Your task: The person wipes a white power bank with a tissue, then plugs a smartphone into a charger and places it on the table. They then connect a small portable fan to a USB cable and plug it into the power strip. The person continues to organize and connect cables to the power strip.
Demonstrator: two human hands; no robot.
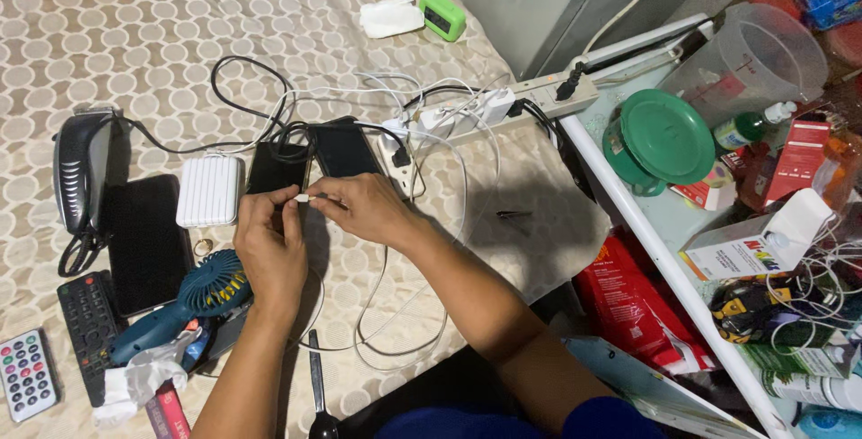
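Bright overhead light, sharp focus, soft shadows.

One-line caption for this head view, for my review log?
Both hands, left and right, pinch a white cable plug over a bed, beside two phones and a power bank.

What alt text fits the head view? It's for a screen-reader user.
Left hand and right hand pinch a white cable plug over a beige patterned bedsheet, beside two black phones, a white ribbed power bank and a blue handheld fan.
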